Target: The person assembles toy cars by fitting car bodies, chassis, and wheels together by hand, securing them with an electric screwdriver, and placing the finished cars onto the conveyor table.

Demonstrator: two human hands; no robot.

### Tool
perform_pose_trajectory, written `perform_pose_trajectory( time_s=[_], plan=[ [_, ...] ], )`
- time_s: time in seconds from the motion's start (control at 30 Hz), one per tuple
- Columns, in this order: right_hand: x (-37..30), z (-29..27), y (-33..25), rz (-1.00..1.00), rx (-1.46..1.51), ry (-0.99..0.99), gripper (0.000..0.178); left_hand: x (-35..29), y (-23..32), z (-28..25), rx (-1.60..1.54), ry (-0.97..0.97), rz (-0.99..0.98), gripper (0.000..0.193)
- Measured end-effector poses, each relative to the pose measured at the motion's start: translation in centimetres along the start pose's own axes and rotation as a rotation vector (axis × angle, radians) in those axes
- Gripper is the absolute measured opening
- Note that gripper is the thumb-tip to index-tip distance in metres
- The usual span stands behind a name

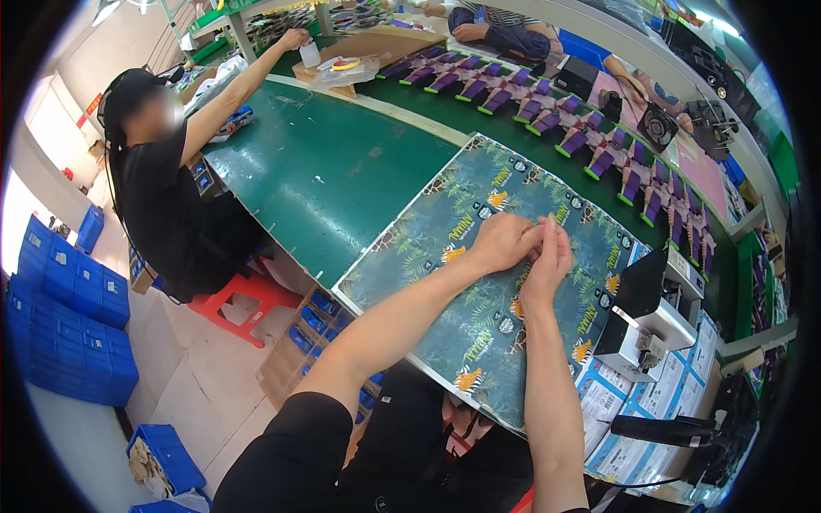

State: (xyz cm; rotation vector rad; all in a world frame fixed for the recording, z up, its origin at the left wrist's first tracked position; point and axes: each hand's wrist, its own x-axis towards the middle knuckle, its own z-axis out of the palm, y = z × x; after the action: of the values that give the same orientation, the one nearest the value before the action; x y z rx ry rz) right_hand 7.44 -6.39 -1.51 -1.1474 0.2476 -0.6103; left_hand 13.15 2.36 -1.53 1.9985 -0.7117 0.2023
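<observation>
My left hand [508, 243] and my right hand [549, 262] meet over a patterned sheet [453, 299] on the bench, printed with leaves and animals on dark teal. Both sets of fingers are closed and drawn together, the fingertips touching or nearly so. Whatever they hold, if anything, is hidden or too small to make out. Right of my right hand stands a small black and silver bench machine [650, 316].
A green conveyor [410, 98] carries a row of purple and green parts [530, 111] beyond the sheet. At left a co-worker in black [162, 188] sits on a red stool [244, 303], reaching forward. Blue crates [73, 316] are stacked on the floor; a black-handled tool [663, 430] lies right.
</observation>
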Motion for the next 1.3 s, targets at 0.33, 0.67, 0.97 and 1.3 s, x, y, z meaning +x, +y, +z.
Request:
perform_pose_trajectory(
  time_s=[0.33,0.67,0.97,1.3],
  plan=[
    [0.1,-0.2,0.4,-0.045,-0.012,-0.023,0.025,0.4,-0.9,0.3,-0.068,0.055,0.019,0.048],
    [-0.1,-0.1,0.1,-0.049,0.013,-0.03,0.026,0.3,-0.2,0.3,-0.222,0.034,-0.047,0.054],
    [0.2,-0.1,-0.1,0.02,0.018,-0.025,0.033,0.0,0.3,-0.3,-0.062,0.052,0.009,0.046],
    [0.4,-0.2,-0.6,0.003,-0.002,0.028,0.033,-0.2,0.6,0.1,-0.029,0.02,0.149,0.035]
  ],
)
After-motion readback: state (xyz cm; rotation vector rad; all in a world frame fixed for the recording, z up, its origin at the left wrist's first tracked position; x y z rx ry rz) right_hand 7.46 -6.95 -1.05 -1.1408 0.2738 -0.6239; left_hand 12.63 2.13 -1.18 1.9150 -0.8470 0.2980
